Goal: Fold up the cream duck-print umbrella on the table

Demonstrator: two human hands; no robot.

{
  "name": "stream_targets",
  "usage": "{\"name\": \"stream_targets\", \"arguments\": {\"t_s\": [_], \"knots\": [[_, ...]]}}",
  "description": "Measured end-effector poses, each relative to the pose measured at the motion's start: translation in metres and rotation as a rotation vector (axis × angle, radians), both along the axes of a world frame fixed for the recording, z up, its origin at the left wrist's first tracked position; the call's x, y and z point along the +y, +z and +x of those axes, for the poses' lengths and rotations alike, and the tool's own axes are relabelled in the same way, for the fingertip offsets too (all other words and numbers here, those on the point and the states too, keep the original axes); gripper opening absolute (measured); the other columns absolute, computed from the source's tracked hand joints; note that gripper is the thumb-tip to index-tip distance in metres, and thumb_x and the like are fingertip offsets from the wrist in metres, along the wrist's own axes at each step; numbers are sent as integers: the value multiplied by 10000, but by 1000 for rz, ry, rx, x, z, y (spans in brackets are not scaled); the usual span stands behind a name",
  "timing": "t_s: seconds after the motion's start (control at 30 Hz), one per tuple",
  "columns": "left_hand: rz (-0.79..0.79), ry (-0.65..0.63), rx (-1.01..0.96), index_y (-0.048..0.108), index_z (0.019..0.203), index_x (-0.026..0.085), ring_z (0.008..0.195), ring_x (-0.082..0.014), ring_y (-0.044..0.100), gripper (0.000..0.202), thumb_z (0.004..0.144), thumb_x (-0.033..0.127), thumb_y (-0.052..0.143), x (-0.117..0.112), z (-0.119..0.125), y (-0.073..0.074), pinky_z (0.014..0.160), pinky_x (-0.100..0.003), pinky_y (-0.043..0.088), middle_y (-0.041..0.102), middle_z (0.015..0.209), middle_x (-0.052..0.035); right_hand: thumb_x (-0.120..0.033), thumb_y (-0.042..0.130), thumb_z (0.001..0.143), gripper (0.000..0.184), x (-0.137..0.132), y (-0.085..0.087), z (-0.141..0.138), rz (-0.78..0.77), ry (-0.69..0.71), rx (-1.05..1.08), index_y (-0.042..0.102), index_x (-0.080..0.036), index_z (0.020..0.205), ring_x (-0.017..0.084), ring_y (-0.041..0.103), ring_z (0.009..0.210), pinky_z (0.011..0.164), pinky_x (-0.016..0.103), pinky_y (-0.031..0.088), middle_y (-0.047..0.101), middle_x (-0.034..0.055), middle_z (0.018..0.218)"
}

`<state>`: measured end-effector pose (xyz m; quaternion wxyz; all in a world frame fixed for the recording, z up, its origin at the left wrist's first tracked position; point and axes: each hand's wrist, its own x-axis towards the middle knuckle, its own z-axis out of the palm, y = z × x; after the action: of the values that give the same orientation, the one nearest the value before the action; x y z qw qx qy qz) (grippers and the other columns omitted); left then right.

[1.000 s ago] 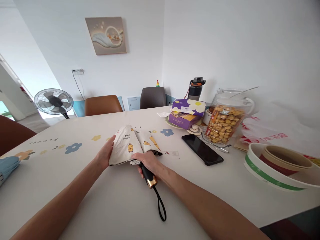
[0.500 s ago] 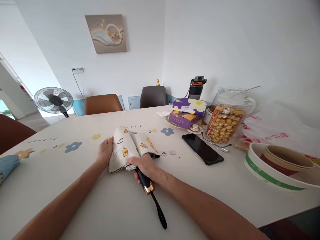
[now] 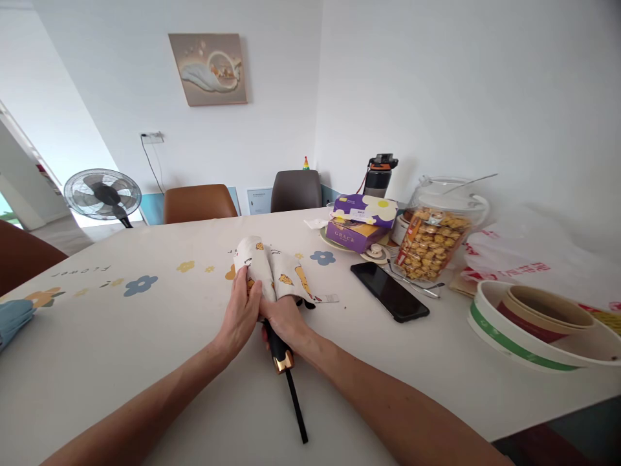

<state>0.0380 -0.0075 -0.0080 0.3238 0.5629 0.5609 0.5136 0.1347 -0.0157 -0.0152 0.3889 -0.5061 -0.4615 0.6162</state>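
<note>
A folding umbrella [image 3: 262,262] with white cloth and printed yellow ducks lies before me on the table, partly gathered. My right hand [image 3: 286,321] grips it where the cloth meets the black handle [image 3: 279,346]; the handle has a gold end. My left hand [image 3: 241,312] is wrapped against the left side of the cloth, fingers together, close to my right thumb. A black wrist strap [image 3: 297,408] trails from the handle toward me. At the right, a loose tab [image 3: 330,298] of the umbrella lies flat. The fingers under the cloth are hidden.
To the right lie a black phone [image 3: 389,291] and glasses [image 3: 427,288]. Behind stand purple boxes [image 3: 356,234], a snack jar [image 3: 431,239] and a bottle [image 3: 378,175]. Paper bowls [image 3: 524,353] sit at the right edge, blue folded cloth [image 3: 14,318] at the left.
My left hand has moved right, folding the left cloth panel inward toward my right hand. The umbrella looks narrower. My right hand keeps its grip, and the strap has swung slightly left.
</note>
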Motion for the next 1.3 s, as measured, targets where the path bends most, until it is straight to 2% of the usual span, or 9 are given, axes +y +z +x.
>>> {"name": "stream_targets", "arguments": {"t_s": [0.13,0.23,0.4,0.57,0.73,0.83,1.03,1.2,1.3], "knots": [[-176,-71,-188,532,1048,189,865,-217,594,359,767,411,555,3,-7,3,671,-298,491,624,967,-87,-296,585,675,321,-4,-4,-2,42,81,-39,507,-161,956,128,476,327,277,239,414,510,-27,513],[-302,-109,-423,578,966,140,740,-223,626,373,718,414,625,13,-19,4,622,-317,513,652,837,-103,-268,582,668,329,-8,-8,-4,24,120,-90,493,-156,963,128,463,310,271,228,391,476,-49,456],[-423,-26,-680,600,965,122,715,-235,643,384,677,367,672,32,-38,7,633,-343,546,660,819,-109,-297,554,698,234,-14,-11,-6,-89,255,-34,468,-162,868,124,466,340,291,201,382,456,-46,402],[-456,-48,-802,608,955,156,729,-232,648,355,658,339,672,45,-54,7,686,-349,549,663,814,-82,-333,570,702,274,-20,-7,-8,-145,328,45,440,-179,888,114,453,347,311,198,397,472,-49,399],[-431,-154,-846,602,973,156,776,-257,642,486,687,549,595,38,-48,3,702,-368,534,666,806,-100,-325,554,706,270,-20,-5,-10,-133,310,101,432,-180,898,112,427,319,315,230,423,465,-60,395],[-446,-180,-758,590,962,149,787,-255,633,525,698,601,551,30,-36,3,671,-357,525,655,809,-113,-324,540,716,276,-15,-5,-10,-110,239,134,438,-177,926,113,435,318,322,232,432,468,-60,402],[-164,137,-319,543,982,183,869,-198,595,408,675,422,665,17,-19,5,646,-256,483,627,943,-78,-298,561,688,224,-7,-2,-8,-103,62,48,469,-164,843,119,422,289,297,236,416,419,-70,372],[-339,-176,-461,591,908,123,696,-234,628,367,675,397,662,4,-11,9,543,-296,489,653,719,-90,-297,567,689,248,-7,-2,-7,-52,59,25,485,-150,871,131,444,303,297,251,431,437,-60,387],[-474,-239,-563,608,917,115,675,-260,641,360,664,361,677,3,-11,13,524,-327,508,666,702,-107,-297,565,691,237,-8,-6,-6,-38,103,17,488,-153,863,137,468,332,298,257,443,455,-51,408]]}}
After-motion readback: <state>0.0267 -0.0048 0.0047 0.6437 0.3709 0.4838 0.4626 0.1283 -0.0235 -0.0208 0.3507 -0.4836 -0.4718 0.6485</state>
